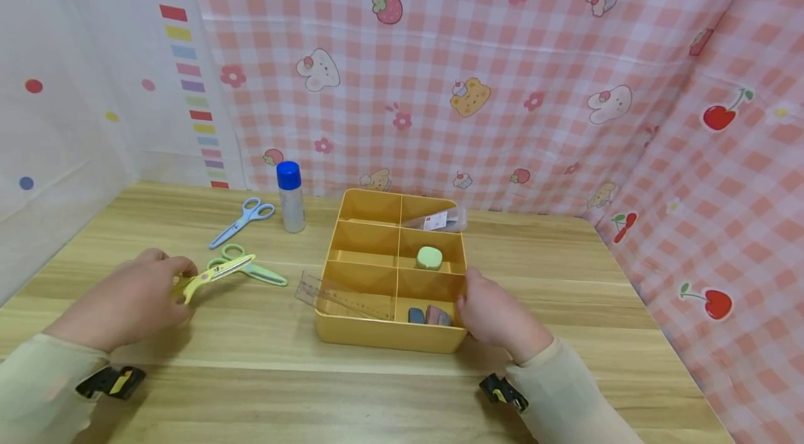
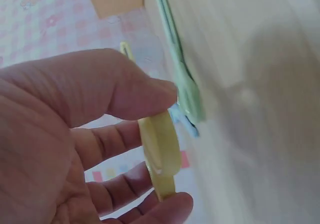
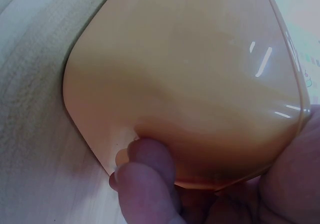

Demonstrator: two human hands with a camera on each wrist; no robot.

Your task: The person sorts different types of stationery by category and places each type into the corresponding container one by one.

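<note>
My left hand (image 1: pixel 141 297) pinches a pair of yellow scissors (image 1: pixel 218 274) by the handle between thumb and fingers, the blades pointing right. In the head view those blades overlap green scissors (image 1: pixel 270 278) lying on the table. Light blue scissors (image 1: pixel 241 223) rest farther back. My right hand (image 1: pixel 499 311) grips the right side of a yellow six-compartment organizer box (image 1: pixel 389 338); in the right wrist view its curled fingers (image 3: pixel 145 184) press against the outer wall (image 3: pixel 175 73). A clear ruler (image 1: pixel 352 301) leans out of the front left compartment.
A glue bottle with a blue cap (image 1: pixel 291 196) stands left of the box. The box holds small eraser-like blocks (image 1: pixel 433 316) at front right, a light green rounded item (image 1: pixel 430 257) behind them, and a clear labelled pack (image 1: pixel 440 220) at back right. Cloth walls (image 1: pixel 402 81) border the table.
</note>
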